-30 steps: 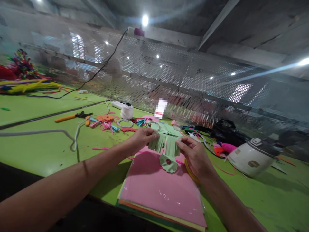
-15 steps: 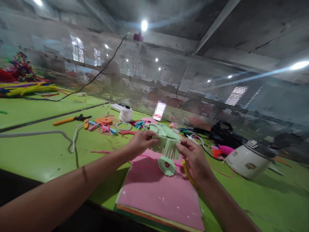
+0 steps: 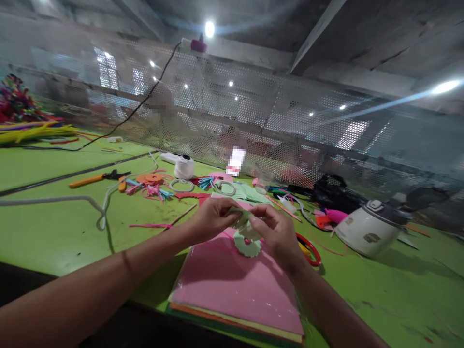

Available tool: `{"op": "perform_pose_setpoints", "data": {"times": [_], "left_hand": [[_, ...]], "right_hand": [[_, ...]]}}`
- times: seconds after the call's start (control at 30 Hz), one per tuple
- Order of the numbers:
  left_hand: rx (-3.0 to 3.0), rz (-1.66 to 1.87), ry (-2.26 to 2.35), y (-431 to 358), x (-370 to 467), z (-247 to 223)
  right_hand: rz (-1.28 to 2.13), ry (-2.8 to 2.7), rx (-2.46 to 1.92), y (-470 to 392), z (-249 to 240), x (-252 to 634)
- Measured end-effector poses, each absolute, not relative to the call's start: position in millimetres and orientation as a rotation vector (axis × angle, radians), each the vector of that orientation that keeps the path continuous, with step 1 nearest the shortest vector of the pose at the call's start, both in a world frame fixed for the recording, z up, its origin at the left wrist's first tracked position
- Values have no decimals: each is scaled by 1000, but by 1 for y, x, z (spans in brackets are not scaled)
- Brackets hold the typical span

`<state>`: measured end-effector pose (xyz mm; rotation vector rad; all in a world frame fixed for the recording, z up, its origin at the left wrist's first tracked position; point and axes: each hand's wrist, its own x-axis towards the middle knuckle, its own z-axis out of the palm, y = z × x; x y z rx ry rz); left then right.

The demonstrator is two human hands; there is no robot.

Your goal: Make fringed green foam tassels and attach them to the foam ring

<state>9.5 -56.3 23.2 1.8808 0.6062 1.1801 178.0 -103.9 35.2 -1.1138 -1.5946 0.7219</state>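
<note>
Between both hands is a pale green fringed strip, held above a stack of coloured sheets with pink on top. My left hand pinches the strip's left end, fingers closed. The fingers of my right hand are closed on its right part, and the fringe is partly hidden by them. Just below the strip, a scalloped pale green ring with a pink centre lies on the pink sheet.
Orange-handled pliers, a white spool, orange and pink paper pieces and green sheets lie behind. Red-handled scissors and a white pot-like container stand to the right. A perforated screen rises beyond.
My hands have come closer together, bunching the fringed strip that was spread out. The view has shifted slightly, and red scissor handles and a thin stick now show.
</note>
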Motion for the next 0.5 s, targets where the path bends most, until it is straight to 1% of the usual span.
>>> {"op": "perform_pose_setpoints", "data": {"times": [0.17,0.37,0.5], "left_hand": [[1717,1073,502,-53,7,22],[1558,1018,494,-50,7,20],[1565,999,512,-48,6,18]], "right_hand": [[637,-1592,-1157,-101,32,179],[934,-1595,-1133,-99,32,184],[973,-1606,-1117,-97,32,188]]}}
